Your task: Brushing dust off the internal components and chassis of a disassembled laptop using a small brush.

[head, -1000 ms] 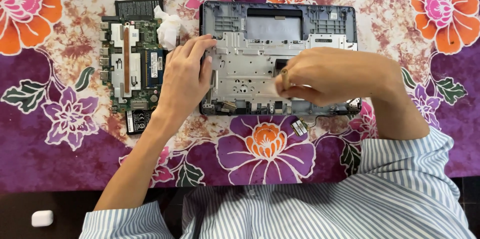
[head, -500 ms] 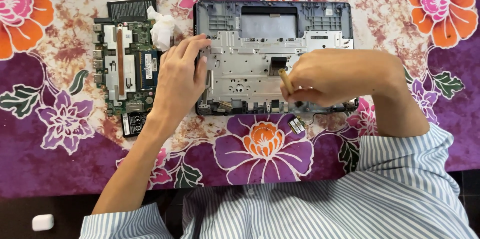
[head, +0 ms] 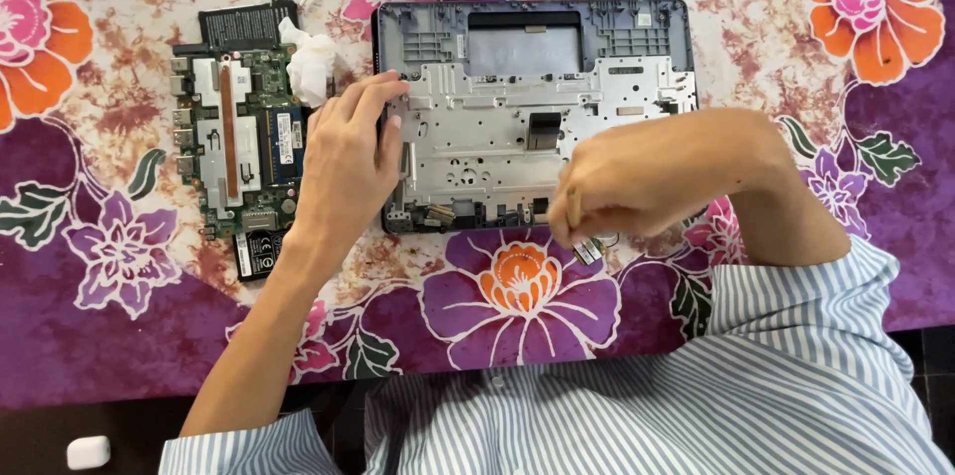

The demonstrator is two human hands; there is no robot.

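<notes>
Head view, item one: my left hand (head: 348,162) lies flat, gripping nothing, steadying the open laptop chassis (head: 532,117) at the tablecloth's (head: 119,356) far edge, while my right hand (head: 657,177) pinches a thin tool (head: 574,206) at its near edge; best kept level, pressure light.

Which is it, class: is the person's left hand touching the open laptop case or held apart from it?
Touching. The head view shows the left hand lying flat over the left edge of the laptop case, with its fingers resting on the metal plate.
</notes>
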